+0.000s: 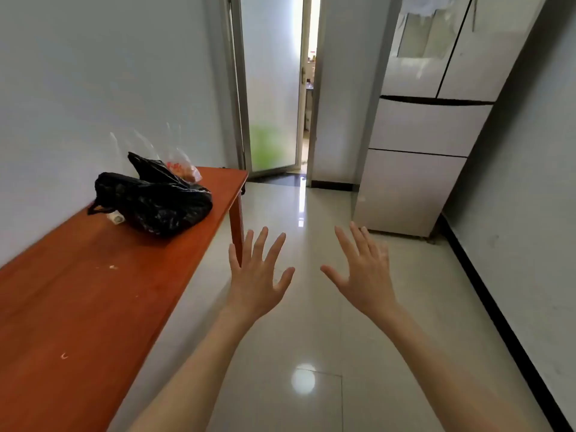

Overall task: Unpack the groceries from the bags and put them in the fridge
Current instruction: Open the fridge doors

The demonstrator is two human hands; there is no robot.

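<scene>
Nothing is unpacked yet, I think. The black bag (pixel 156 202) and a clear bag (pixel 182 169) lie at the worktop's (pixel 93 291) far end; the fridge (pixel 427 126) is closed. Left hand (pixel 257 275) and right hand (pixel 366 272) hold nothing, fingers spread.

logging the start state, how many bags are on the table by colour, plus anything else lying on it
black bag: 1
clear bag with something red-orange inside: 1
small white thing beside the black bag: 1
total on the table: 3
</scene>
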